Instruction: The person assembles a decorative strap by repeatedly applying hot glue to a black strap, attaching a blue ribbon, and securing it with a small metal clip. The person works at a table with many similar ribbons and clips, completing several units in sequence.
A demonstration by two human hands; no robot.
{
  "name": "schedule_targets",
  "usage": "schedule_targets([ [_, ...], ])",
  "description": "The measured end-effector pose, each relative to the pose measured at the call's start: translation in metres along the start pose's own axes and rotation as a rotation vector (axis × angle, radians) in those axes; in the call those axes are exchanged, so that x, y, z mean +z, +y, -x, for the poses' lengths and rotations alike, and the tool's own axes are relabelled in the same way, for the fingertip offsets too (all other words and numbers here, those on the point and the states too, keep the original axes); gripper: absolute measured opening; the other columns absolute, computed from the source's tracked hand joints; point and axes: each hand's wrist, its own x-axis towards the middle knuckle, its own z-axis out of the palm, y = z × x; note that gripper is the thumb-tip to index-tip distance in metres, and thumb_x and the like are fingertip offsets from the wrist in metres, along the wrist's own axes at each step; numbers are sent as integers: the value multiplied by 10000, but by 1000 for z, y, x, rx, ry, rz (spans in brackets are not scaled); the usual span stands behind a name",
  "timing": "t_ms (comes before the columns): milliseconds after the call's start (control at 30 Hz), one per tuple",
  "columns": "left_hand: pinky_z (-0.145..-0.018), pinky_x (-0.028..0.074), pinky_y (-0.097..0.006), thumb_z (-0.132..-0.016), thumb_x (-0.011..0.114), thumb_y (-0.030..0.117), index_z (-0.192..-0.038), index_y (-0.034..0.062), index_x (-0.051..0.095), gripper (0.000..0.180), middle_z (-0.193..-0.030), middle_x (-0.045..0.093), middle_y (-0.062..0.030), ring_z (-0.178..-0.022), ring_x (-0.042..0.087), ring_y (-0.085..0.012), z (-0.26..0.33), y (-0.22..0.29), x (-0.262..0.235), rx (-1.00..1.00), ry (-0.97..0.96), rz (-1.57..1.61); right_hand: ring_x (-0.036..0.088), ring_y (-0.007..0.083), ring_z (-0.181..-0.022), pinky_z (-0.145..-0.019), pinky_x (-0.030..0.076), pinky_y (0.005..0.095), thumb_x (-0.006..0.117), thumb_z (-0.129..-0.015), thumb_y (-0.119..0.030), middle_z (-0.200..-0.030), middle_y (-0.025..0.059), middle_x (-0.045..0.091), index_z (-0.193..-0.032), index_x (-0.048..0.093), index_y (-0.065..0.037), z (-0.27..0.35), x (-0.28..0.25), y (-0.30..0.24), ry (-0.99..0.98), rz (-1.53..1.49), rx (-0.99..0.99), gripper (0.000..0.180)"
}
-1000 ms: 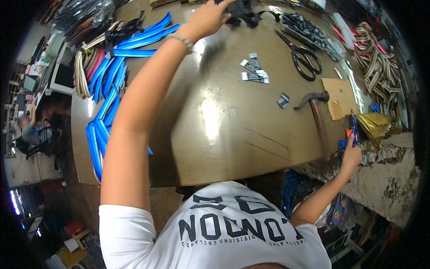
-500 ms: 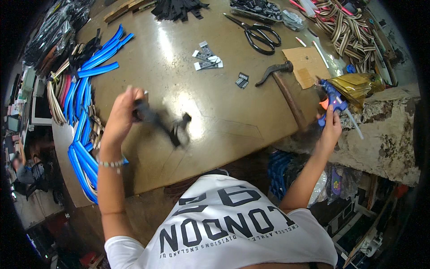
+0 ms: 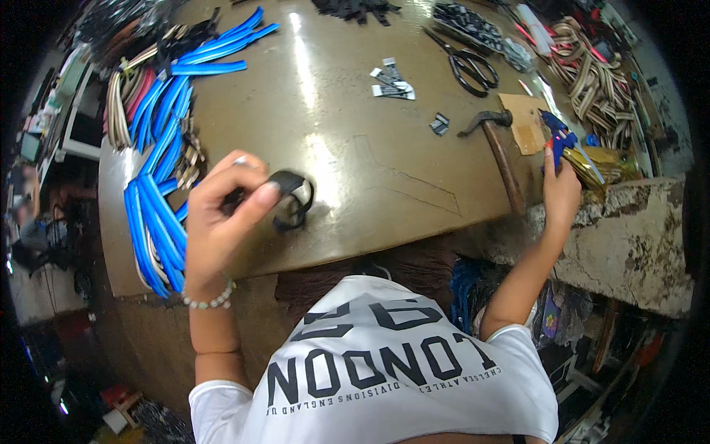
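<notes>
My left hand is raised over the near left of the table, thumb and fingers closed on a black strap. The strap curls into a loop past my thumb; the part inside my palm is hidden. At the far right, my right hand is closed round the grip of a blue glue gun, which has an orange trigger and a pale glue stick out of its back. Left of the glue gun lies a hammer with a curved claw and a brown handle.
Blue straps run down the table's left side. Farther back are small grey-and-white labels, black scissors and a tray of small black pieces. Cardboard lies beside the hammer. Striped straps heap at the back right.
My left hand has moved a little right and down with the strap, which now hangs in a rounder loop. The glue gun stays in my right hand. The view has shifted.
</notes>
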Motion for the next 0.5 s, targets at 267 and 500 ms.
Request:
schedule_targets([
  [267, -498, 269, -215, -858, 779, 138, -724, 13, 705, 198, -626, 558, 51, -568, 403, -13, 4, 7, 49, -105, 160, -27, 552, 104, -854, -815, 456, 240, 525, -1031, -393, -947, 38, 629, -1246, 629, -5, 171, -9, -166, -1098, -1638, -471, 456],
  [500, -483, 320, -261, -885, 737, 138, -896, -11, 729, 150, -642, 527, -45, -518, 388, -75, 55, -7, 59, -198, -1, -95, 486, 9, -605, -520, 389, 148, 696, -932, -180, -805, -38, 611, -1196, 655, 6, 71, -1, -205, -1635, -1438, -460, 325],
])
